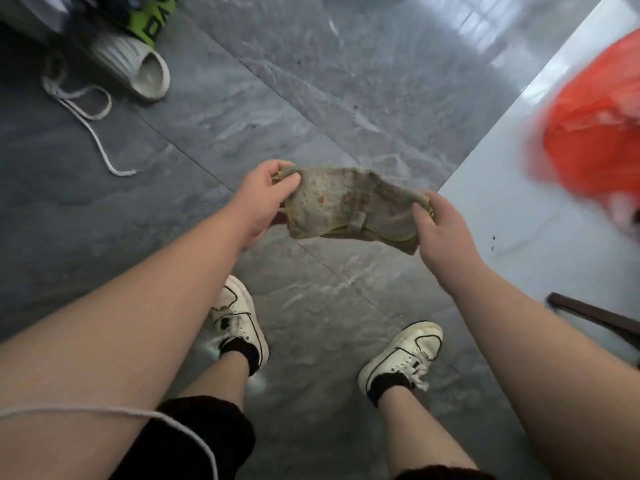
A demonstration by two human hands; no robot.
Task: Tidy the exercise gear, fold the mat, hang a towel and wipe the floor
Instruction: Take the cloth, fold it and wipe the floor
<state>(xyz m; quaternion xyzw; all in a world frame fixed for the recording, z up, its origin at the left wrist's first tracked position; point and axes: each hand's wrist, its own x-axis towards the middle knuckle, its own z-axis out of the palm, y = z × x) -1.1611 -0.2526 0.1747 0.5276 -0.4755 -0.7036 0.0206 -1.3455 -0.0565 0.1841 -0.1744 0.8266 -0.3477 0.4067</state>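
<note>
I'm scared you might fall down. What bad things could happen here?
The white cord lies looped on the grey floor, so a foot might catch in it. The floor looks streaky and maybe wet, so the sneakers could slip. The rag, held by the left hand and right hand, looks stained and may smear dirt.

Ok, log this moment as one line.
left hand: gripping cloth | right hand: gripping cloth | cloth: stained, held above grey floor | wiping: not begun

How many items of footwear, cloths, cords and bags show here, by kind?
Sneakers: 2
Slide sandal: 1
Stained cloth, held by left hand and right hand: 1
White cords: 2
Orange bag: 1
Total: 7
</note>
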